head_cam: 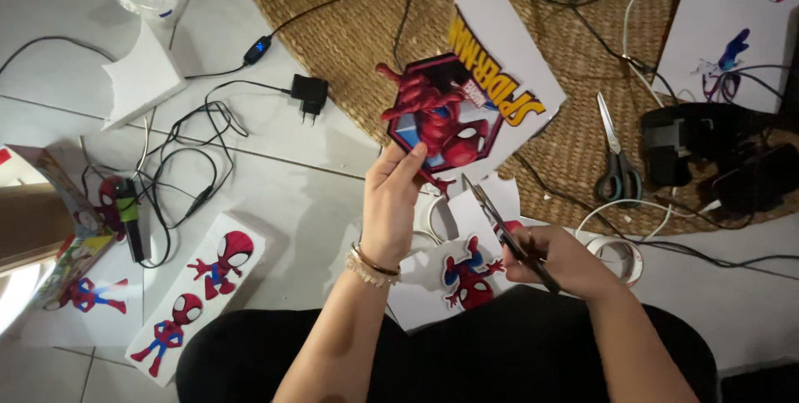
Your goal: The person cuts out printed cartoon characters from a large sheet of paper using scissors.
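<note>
Pinching the lower edge of a red and blue superhero cutout (437, 116), the left hand (391, 203) has thumb and fingers closed on the card and holds it up over the tiled floor (283, 195), at the rim of the woven mat (366, 29). The right hand (553, 257) is wrapped around the handles of a pair of scissors (499, 220), whose blades stand slightly parted and point up toward the bottom corner of the cutout, just beside it. Under both hands lies a white sheet with another small masked figure (466, 274). A roll of clear tape (620, 257) sits just right of the right hand. A 2nd pair of scissors (614, 149) rests on the mat, near a large yellow-lettered printed sheet (508, 62). Far left, a strip with 2 figure stickers (200, 291) lies on the tiles beside tangled black cables (187, 162).
</note>
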